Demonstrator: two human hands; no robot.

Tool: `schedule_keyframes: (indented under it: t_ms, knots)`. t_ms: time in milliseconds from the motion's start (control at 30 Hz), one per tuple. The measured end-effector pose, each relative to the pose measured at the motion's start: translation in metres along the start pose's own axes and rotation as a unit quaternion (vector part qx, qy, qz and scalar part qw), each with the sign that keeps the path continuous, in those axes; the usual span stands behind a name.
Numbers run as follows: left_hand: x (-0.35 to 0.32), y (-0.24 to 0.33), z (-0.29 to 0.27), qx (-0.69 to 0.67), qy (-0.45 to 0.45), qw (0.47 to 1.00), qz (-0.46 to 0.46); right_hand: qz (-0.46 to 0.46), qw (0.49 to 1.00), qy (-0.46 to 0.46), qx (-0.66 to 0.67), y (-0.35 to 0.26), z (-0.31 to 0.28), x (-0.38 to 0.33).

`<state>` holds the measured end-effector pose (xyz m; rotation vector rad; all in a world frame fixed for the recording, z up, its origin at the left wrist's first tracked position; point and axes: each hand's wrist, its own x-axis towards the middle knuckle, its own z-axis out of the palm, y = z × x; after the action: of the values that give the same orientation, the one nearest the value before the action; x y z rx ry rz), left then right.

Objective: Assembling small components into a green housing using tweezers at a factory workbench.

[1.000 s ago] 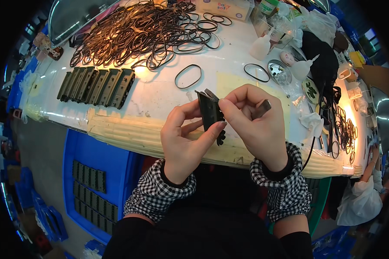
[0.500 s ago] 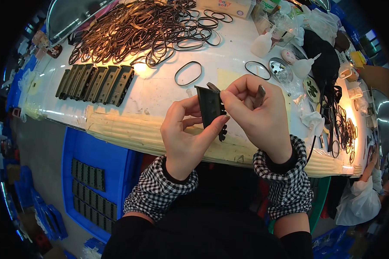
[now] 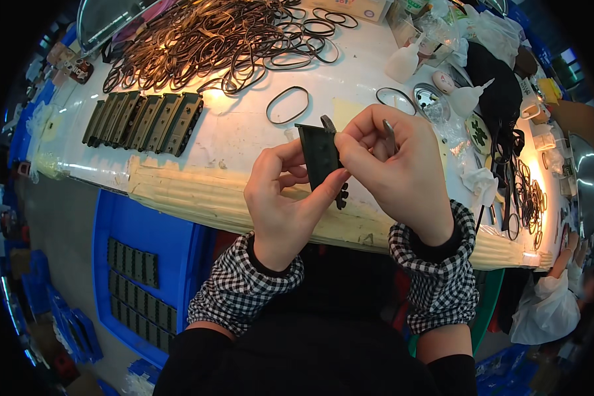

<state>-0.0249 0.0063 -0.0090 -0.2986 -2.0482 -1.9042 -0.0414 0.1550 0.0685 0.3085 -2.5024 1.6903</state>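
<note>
My left hand (image 3: 278, 210) grips a long, dark green plastic part (image 3: 318, 157) with small round wheels (image 3: 342, 195) along one side, held upright on a slant above the table's front edge. The thumb presses against the wheeled side. A short dark band (image 3: 327, 123), likely a rubber track, curls up at the part's top end. My right hand (image 3: 401, 178) pinches at this band, thumb and forefinger meeting on the part's upper edge. A flat metal tool (image 3: 389, 136) sticks up between the right fingers; its other end is hidden.
Behind the hands lie a single loop band (image 3: 288, 105) and a big tangled pile of bands (image 3: 198, 43). Several similar green parts (image 3: 145, 123) stand in a row at left. Below, a blue tray (image 3: 186, 257) holds more. Squeeze bottles (image 3: 402, 64) and a dish (image 3: 426, 99) sit at right.
The right hand has shifted slightly up and tilted the metal tool, still pinching at the band. The green part stays in the left hand, its top a little higher in view.
</note>
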Motion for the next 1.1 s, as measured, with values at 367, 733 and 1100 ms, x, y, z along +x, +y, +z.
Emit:
schedule_keyframes:
  t_ms: [367,733,1100]
  knots:
    - [0.000,0.000,0.000,0.012,0.010,1.000,-0.009,-0.036,0.999,0.002,-0.011,0.006,0.003,-0.003]
    - [-0.003,-0.004,-0.002,0.038,0.014,0.999,-0.003,-0.115,0.991,0.053,-0.032,0.017,0.017,-0.010]
    - [-0.002,0.001,-0.001,-0.006,0.014,0.999,-0.037,-0.085,0.995,-0.004,-0.049,0.009,0.009,-0.009]
